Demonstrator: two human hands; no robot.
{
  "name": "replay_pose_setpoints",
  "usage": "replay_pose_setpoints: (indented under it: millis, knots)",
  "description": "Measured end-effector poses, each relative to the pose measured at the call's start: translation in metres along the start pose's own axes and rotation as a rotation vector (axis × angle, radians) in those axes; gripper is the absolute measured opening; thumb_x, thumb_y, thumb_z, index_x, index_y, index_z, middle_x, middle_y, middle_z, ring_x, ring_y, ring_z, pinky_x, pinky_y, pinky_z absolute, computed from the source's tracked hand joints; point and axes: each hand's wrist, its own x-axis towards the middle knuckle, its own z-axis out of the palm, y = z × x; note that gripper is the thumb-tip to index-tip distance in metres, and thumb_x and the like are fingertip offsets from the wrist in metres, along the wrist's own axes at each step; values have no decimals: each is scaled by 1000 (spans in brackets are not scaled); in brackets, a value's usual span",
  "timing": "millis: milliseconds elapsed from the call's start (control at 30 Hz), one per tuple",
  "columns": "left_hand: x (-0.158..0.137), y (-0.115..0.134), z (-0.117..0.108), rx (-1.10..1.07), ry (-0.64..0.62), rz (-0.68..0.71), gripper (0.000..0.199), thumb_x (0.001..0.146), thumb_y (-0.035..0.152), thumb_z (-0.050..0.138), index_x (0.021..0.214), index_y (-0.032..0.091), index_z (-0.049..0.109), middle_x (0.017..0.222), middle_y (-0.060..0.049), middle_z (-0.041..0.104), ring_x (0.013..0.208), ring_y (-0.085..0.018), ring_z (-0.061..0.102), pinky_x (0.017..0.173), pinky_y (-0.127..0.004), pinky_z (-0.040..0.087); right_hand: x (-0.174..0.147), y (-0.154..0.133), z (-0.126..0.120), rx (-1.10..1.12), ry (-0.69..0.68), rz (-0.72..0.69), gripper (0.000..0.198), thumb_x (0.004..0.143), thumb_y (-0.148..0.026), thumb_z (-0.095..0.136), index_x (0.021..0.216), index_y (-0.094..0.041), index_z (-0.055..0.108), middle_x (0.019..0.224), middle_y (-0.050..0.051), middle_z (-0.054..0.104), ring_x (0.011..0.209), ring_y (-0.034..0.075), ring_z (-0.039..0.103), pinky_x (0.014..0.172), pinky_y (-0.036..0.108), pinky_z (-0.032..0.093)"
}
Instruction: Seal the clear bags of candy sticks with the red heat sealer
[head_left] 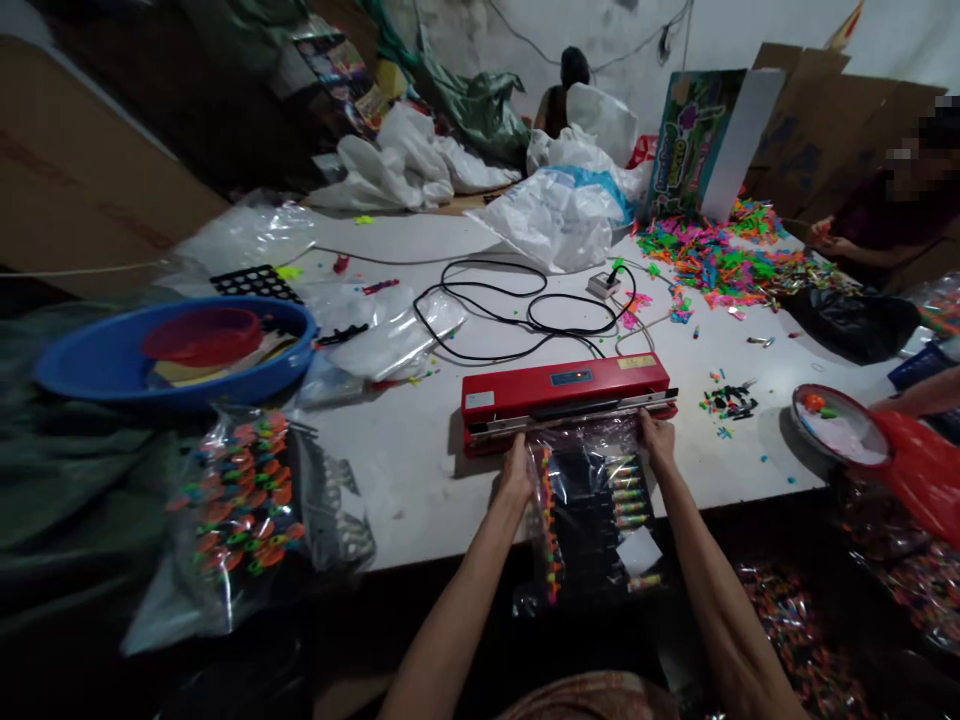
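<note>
A clear plastic bag (pixel 589 500) of small toys, dark in the middle with colourful ends along both sides, hangs partly over the table's front edge. My left hand (pixel 516 468) is closed on its upper left corner, and my right hand (pixel 657 440) pinches the upper right corner. The bag's top edge lies at the slot of a red heat sealer (pixel 566 385), whose small orange light is lit. A white paper slip (pixel 639 552) shows at the bag's lower right.
Filled bags (pixel 251 490) lie at the left edge beside a blue basin (pixel 180 385). A black cable (pixel 487 300) loops behind the sealer to a socket box (pixel 602 286). Colourful pieces (pixel 712 250) are heaped at back right. A bowl (pixel 840 425) stands right; other people sit beyond.
</note>
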Motion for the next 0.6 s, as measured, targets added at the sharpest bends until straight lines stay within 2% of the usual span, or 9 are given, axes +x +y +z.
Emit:
replay_pose_setpoints:
  millis: [100, 167, 233, 333, 433, 500, 600]
  knots:
    - [-12, 1, -16, -4, -108, -22, 34, 59, 46, 72, 70, 14, 65, 60, -3, 64, 47, -13, 54, 44, -22, 38, -9, 9, -12, 268, -250, -2, 46, 67, -55, 66, 85, -13, 69, 75, 6, 66, 56, 14, 54, 47, 23, 37]
    - [-17, 1, -21, 11, -121, 66, 33, 51, 39, 79, 63, 12, 64, 53, 1, 58, 43, -8, 48, 41, -19, 31, -10, 9, -9, 337, -338, -40, 42, 61, -48, 73, 83, -13, 68, 67, 2, 63, 51, 10, 49, 44, 21, 34]
    - [-18, 2, -18, -37, -72, 132, 31, 47, 35, 80, 57, 12, 61, 48, 4, 52, 41, -6, 42, 41, -18, 28, -4, 4, 1, 380, -255, -80, 34, 57, -44, 73, 69, -13, 65, 52, -2, 54, 45, 9, 42, 43, 21, 32]
    - [-15, 7, -5, -141, -1, 149, 30, 47, 36, 76, 61, 13, 61, 52, 4, 55, 45, -7, 47, 46, -19, 34, 9, -7, 17, 395, -55, -75, 29, 55, -43, 67, 60, -15, 58, 46, -4, 47, 43, 10, 40, 43, 24, 35]
    - [-17, 11, 0, -217, 48, 135, 31, 49, 36, 74, 69, 14, 63, 60, 1, 61, 50, -9, 52, 50, -21, 40, 8, -16, 17, 356, -32, -68, 28, 57, -44, 63, 60, -17, 56, 50, -1, 53, 47, 13, 46, 48, 27, 38]
    - [-24, 11, -3, -265, 61, 123, 32, 50, 34, 75, 75, 15, 64, 65, -2, 65, 53, -11, 56, 53, -23, 43, -3, -25, 11, 184, 4, -167, 29, 63, -44, 61, 69, -16, 62, 63, 4, 62, 58, 17, 54, 56, 28, 40]
    - [-36, 7, -16, -254, 52, 186, 37, 54, 36, 75, 84, 16, 65, 75, -4, 67, 60, -14, 59, 58, -26, 46, -20, -53, 8, -319, 143, -456, 32, 80, -46, 51, 88, -18, 64, 87, 8, 68, 80, 20, 59, 68, 28, 38]
